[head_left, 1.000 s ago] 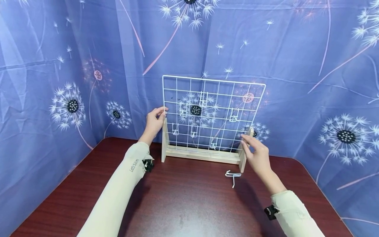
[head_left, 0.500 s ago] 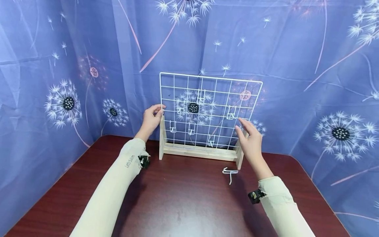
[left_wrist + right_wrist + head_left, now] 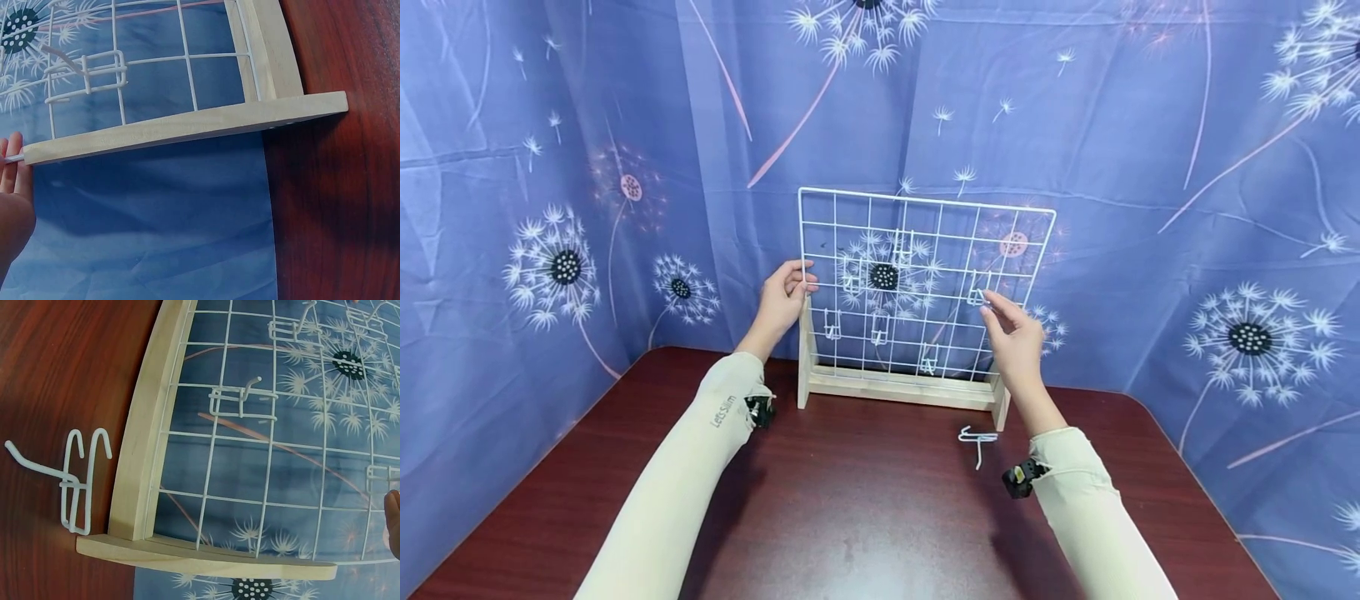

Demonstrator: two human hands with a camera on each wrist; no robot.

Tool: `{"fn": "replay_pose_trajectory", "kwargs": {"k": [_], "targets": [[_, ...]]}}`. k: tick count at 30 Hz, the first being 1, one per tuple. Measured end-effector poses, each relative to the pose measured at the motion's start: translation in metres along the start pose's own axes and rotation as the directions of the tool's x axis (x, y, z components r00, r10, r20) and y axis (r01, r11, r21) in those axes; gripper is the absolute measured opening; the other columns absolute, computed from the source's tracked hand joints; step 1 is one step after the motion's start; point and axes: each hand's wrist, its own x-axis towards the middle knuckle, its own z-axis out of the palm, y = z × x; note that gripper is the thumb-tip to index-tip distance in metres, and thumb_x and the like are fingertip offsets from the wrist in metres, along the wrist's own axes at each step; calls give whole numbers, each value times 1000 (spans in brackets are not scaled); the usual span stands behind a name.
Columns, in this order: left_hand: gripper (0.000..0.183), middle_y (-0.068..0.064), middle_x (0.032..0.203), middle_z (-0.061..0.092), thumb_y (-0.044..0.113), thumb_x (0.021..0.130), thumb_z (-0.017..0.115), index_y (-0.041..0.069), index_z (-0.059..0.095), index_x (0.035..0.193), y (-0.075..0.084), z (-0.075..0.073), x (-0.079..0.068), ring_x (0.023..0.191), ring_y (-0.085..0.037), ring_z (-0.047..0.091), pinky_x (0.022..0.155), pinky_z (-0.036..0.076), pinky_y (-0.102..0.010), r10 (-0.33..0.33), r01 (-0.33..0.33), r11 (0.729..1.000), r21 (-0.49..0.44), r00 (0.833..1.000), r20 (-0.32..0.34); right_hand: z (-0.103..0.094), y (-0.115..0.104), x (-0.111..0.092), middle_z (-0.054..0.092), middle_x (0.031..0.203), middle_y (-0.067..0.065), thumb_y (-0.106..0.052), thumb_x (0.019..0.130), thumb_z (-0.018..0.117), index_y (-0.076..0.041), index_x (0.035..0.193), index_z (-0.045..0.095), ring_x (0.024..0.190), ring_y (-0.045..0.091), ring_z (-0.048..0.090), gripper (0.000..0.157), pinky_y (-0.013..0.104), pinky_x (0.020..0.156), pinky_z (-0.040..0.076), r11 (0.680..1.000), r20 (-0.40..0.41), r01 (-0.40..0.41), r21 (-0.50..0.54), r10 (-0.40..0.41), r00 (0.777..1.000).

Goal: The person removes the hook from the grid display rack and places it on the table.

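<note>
Wire grid (image 3: 925,292): beyond the loose hook (image 3: 978,437) on the table (image 3: 865,492), upright in its wooden stand (image 3: 898,387) as it was a second ago.
Right hand (image 3: 1017,340): yours has risen from the stand's right post to the right-hand hook (image 3: 976,296), thumb and forefinger narrowed beside it; you cannot tell if they pinch it.
Left hand (image 3: 781,302): yours grips the grid's left edge, as before.
Cut off: your wrist views show each hand only in part.
Curtain (image 3: 1112,150): its white dandelions make some hooks hard for you to pick out.
</note>
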Motion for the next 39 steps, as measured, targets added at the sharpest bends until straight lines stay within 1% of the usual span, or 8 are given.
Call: {"fn": "replay_pose_trajectory", "kwargs": {"k": [6,11,15,17,22,25,32,39], "targets": [[31,-38,101,61,-17,92,43,-17,53,121,28,-2,-11,96,-50,61,88,48,-54,29,-28,999,-30,999,41,4,-4,-3,64,117,23,3,91,61,7,115,66,98,27,65,25,10,77,47,999,-25,-3,-54,1,1000],[29,-36,101,62,-17,92,44,-16,54,119,29,-1,-13,95,-50,62,85,48,-54,55,-55,998,-1,998,35,7,0,0,66,113,24,5,88,63,8,111,68,94,26,67,23,12,77,49,998,-50,44,-34,-46,998],[28,-36,101,62,-16,92,44,-16,54,119,30,-1,-14,95,-49,62,85,48,-54,47,-47,999,7,998,30,9,4,3,66,112,25,6,88,64,10,108,68,98,32,66,21,15,81,50,997,-57,72,-8,-73,996],[28,-36,101,62,-16,93,44,-16,54,119,30,0,-14,95,-49,62,86,48,-54,41,-41,999,7,999,27,9,4,4,66,111,24,6,88,64,10,107,68,98,31,66,21,15,81,51,997,-58,79,-3,-79,995],[28,-35,102,63,-15,93,43,-14,54,120,30,1,-14,96,-48,62,86,48,-54,20,-20,1000,16,1000,23,7,4,5,66,111,24,5,88,63,10,107,69,88,7,65,20,10,72,49,997,-61,71,18,-70,996],[28,-35,103,63,-15,94,43,-14,54,120,30,1,-14,96,-47,62,85,47,-54,10,-10,1000,13,1000,23,5,4,6,66,112,25,5,89,63,10,107,69,87,1,63,19,10,70,48,997,-62,75,33,-72,995],[27,-35,103,62,-14,94,43,-15,54,118,31,1,-13,96,-47,62,84,48,-53,13,-13,1000,6,1000,25,2,4,8,66,109,26,8,87,63,12,103,69,94,7,67,17,12,76,50,990,-72,135,44,-132,989],[27,-33,102,64,-14,94,44,-14,55,118,29,-1,-13,95,-45,63,78,50,-44,14,-15,999,41,1000,18,1,0,9,66,105,30,11,85,64,14,99,69,103,28,66,15,18,86,50,977,-78,212,2,-212,974]]}}
